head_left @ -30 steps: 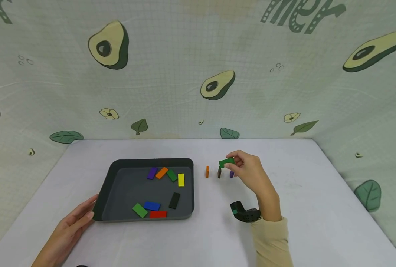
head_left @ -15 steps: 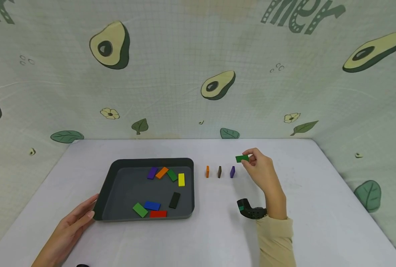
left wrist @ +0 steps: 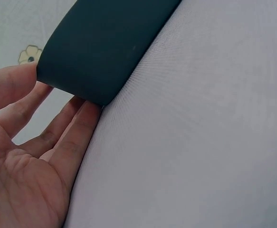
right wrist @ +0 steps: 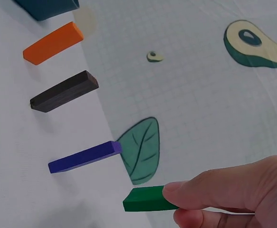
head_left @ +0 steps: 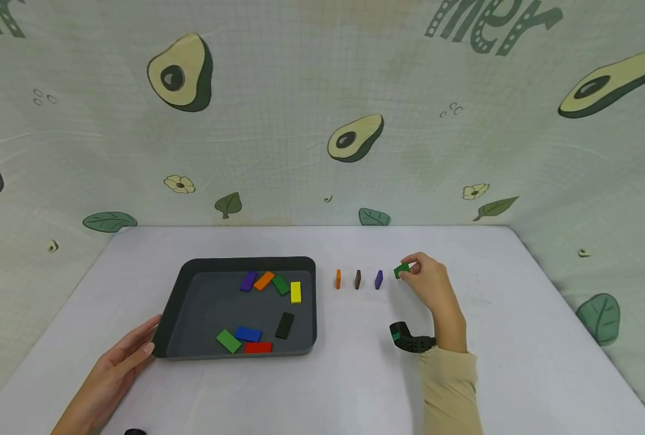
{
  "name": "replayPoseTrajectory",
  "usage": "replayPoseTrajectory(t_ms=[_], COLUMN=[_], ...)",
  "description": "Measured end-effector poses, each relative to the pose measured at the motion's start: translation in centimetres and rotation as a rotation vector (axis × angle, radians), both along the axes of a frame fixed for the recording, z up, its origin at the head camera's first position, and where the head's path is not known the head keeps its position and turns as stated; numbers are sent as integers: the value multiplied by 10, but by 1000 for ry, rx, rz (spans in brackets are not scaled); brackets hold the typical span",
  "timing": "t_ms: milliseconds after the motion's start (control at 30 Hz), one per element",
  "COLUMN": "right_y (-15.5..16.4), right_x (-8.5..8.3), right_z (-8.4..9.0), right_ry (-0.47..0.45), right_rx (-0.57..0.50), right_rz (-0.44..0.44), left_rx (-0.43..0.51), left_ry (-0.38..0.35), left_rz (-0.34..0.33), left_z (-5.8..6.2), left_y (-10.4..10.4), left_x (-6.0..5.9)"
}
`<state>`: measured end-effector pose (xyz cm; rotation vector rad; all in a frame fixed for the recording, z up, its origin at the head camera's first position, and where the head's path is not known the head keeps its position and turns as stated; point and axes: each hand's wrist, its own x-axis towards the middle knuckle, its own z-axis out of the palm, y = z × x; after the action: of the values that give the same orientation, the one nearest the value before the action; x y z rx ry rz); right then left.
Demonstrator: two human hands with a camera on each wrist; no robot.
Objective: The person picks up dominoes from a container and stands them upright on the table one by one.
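Note:
My right hand [head_left: 428,284] pinches a green domino block [right wrist: 150,198] between thumb and fingers, at the right of a row of standing blocks. The row holds a purple block [head_left: 379,280], a dark brown block [head_left: 358,280] and an orange block [head_left: 338,279], upright and spaced apart. The purple one is nearest the held block. At the near left corner of a dark grey tray [head_left: 161,314], my left hand [head_left: 118,368] rests its fairly straight fingers against the outside; the left wrist view shows the thumb at the rim and fingertips low on the wall [left wrist: 100,52].
Inside the tray lie several flat blocks, among them a yellow block [head_left: 296,292], a black block [head_left: 285,325], a blue block [head_left: 248,334] and a red block [head_left: 259,347]. A patterned cloth [head_left: 278,78] hangs behind the white table [head_left: 507,338].
My right hand has carried the green block rightwards past the purple block, then lowered it towards the table and turned it. The left hand and tray stay in place.

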<state>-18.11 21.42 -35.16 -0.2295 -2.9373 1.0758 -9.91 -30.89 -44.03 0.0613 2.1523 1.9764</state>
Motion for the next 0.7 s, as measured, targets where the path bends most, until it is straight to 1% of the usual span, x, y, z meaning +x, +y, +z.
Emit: replayPoseTrajectory(t_ms=[233,400,567,700], right_y=[3,4,5,6], right_x=[-3,-5,-6,-7], right_z=[-11,-16,-19,-22], right_ry=[-51,-95,-111,-130], right_rx=[-6,-13,-17,-19], right_rz=[-12,-19,-28,-32], left_rx=[18,18,12,18], left_ry=[1,2,-21,-23], left_rz=[-10,-11,1,6], left_z=[1,2,2,2], left_y=[-1,-1,-2,-1], left_x=[1,1,1,0])
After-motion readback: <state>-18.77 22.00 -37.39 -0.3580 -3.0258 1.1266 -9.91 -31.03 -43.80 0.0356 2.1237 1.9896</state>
